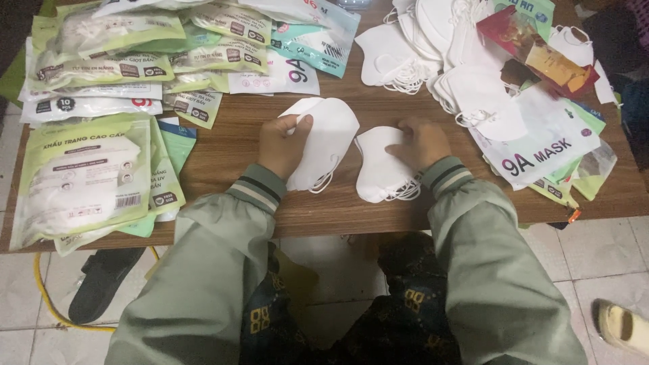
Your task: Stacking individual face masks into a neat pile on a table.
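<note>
At the far left of the brown wood-grain surface (230,145) lies a heap of flat green-and-white plastic packets of masks (84,179), overlapping so that most are half covered and the lowest one hangs past the near edge. Below it, on the pale tiled floor (608,250), a black sandal (101,284) and a yellow cord (47,307) show only in part. The left hand (282,143), in a grey-green sleeve with a striped cuff, holds a white folded fabric mask (331,138) tilted up off the wood — the thumb lies on top, its grip pinching the mask's left edge, while the other fingers are hidden behind the cloth. The ear loops dangle at the lower edge. Just beside it, a second white folded mask (378,172) lies flat near the front edge; the right hand (420,142) rests on its upper right part, fingers curled and pressed down, though whether they pinch it cannot be told. Further right sits a loose pile of white masks (466,88), its top cut off by the frame, with a red-and-yellow foil packet (537,51) on it and a white printed packet (551,145) below. A light slipper (622,324) is cut off at the lower right corner.
</note>
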